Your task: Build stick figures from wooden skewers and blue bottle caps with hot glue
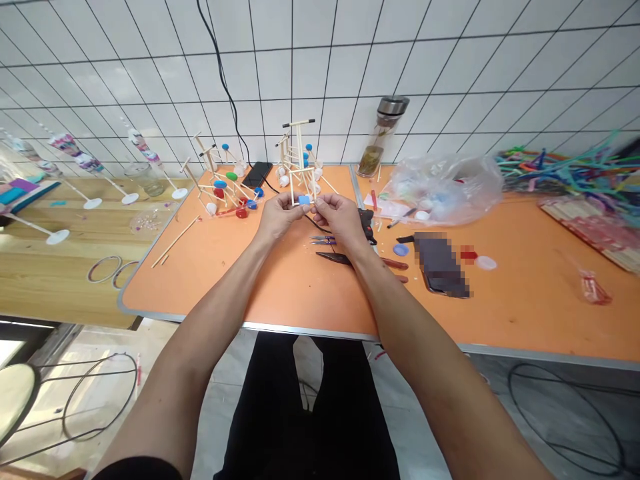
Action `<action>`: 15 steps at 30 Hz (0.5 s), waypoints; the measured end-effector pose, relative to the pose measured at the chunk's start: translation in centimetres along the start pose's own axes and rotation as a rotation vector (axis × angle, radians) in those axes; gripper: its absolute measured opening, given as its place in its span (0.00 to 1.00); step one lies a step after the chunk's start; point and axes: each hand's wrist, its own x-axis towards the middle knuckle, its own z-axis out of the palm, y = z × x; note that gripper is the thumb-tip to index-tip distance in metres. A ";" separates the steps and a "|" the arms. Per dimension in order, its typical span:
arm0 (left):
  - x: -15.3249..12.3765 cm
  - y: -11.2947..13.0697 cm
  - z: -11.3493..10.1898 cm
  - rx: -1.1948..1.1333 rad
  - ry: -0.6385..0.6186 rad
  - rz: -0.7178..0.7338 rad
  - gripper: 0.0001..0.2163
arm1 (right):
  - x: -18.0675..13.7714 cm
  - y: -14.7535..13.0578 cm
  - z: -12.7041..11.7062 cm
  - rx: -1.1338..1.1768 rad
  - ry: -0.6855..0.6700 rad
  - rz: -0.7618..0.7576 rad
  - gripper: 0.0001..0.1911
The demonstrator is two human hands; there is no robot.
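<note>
Both my hands meet over the middle of the orange table (280,287). My left hand (279,215) and my right hand (339,215) pinch a small light-blue cap (304,199) between their fingertips. The cap sits at the foot of a wooden-stick model (299,160) that stands upright just behind my fingers. Another stick model with blue, green and red caps (226,187) lies to the left of it. Pliers (334,258) and small cutters (323,239) lie on the table under my right wrist.
A black glue gun (367,223), a phone (441,263), loose bottle caps (400,250), a plastic bag (445,185) and a glass bottle (383,137) are right of my hands. Coloured pipe cleaners (565,170) fill the far right. A wooden table (50,267) with wire rings stands left.
</note>
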 end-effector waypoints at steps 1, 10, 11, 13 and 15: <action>0.0 0.0 0.0 -0.001 0.000 0.001 0.24 | 0.0 0.0 0.0 0.002 0.002 0.000 0.16; -0.1 -0.6 0.0 0.003 -0.006 0.000 0.22 | -0.1 0.0 0.3 0.028 0.012 0.030 0.14; -0.1 -0.6 0.0 0.002 -0.006 0.002 0.22 | -0.1 0.0 0.3 0.029 0.017 0.030 0.15; -0.1 -0.6 0.0 -0.002 -0.007 0.003 0.22 | -0.1 0.0 0.3 0.030 0.021 0.031 0.15; -0.1 -0.5 0.0 0.001 -0.001 0.005 0.22 | -0.1 0.0 0.3 0.021 0.011 0.028 0.17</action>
